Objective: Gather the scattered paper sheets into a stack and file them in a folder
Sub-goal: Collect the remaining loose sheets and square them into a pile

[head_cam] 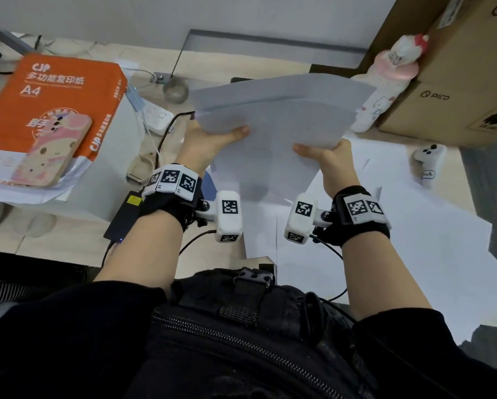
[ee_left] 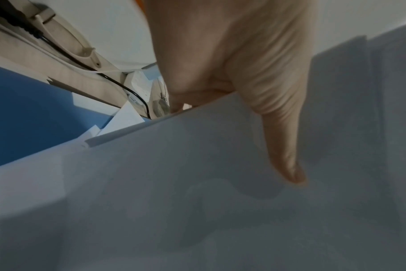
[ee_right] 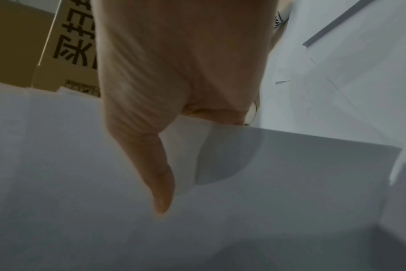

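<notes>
Hands are holding a fanned bundle of paper sheets [head_cam: 276, 116] in the air above the desk [head_cam: 68, 240]: the left hand [head_cam: 210, 142] is pinching its left edge, the right hand [head_cam: 331, 159] its right edge, thumbs lying on top. More loose sheets [head_cam: 385, 240] are lying on the desk beneath the bundle, and a blue folder [ee_left: 23, 113] is showing below its left edge.

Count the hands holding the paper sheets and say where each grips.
2. The left hand pinches the paper sheets at their left edge; the right hand pinches their right side. No other hand shows.
</notes>
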{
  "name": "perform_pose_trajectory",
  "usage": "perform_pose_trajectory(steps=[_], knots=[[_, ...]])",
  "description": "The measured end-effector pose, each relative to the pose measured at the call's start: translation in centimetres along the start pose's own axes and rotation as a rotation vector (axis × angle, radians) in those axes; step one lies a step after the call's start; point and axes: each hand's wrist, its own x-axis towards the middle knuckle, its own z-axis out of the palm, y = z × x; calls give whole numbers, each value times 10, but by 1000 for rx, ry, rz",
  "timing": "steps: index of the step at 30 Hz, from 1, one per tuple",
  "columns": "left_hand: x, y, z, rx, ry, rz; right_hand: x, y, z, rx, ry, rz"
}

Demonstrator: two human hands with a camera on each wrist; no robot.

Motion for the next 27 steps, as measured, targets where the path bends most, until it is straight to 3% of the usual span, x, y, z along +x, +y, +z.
perform_pose_trajectory(steps=[7, 14, 20, 27], knots=[[6, 3, -3, 45, -27, -10, 4, 2, 0, -14, 21, 5], [12, 27, -13, -34, -12, 83, 16, -27, 2, 23, -54, -142], [9, 6, -19, 58, -45, -24, 9, -5, 5, -24, -96, -33], [12, 16, -16, 50, -45, 43, 13, -16, 5, -19, -77, -97]])
